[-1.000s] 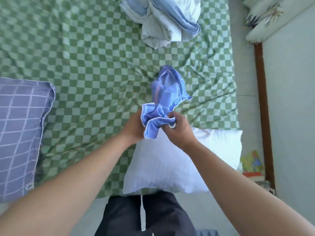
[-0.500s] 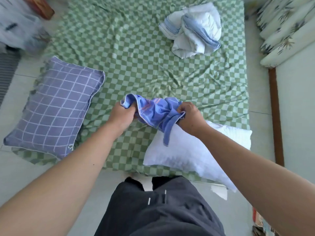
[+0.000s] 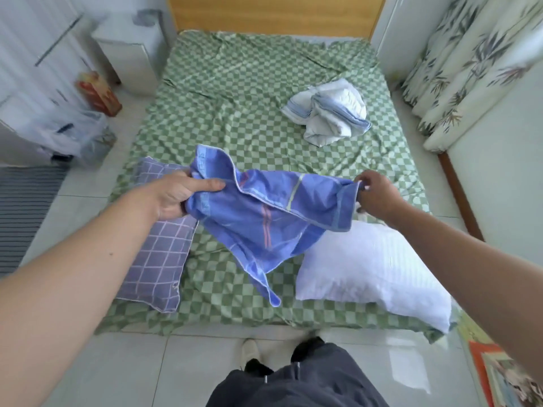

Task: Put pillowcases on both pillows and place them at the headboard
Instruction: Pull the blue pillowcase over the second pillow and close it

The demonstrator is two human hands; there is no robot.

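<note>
Between both hands' fingers [image 3: 205, 185], pillowcase [image 3: 264, 212].

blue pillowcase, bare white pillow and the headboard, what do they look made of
Blue pillowcase: thin woven fabric, probably cotton; it drapes limp and creases between both hands. White pillow: soft stuffed cloth with a faint stripe weave, slight sheen. Headboard: light wood or wood-look panel, smooth matte; too blurred to tell which.

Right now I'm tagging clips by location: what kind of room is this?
Most likely a home bedroom: a bed under a green checked sheet against a wooden headboard, two pillows at its foot, and floral curtains on one side.
</note>
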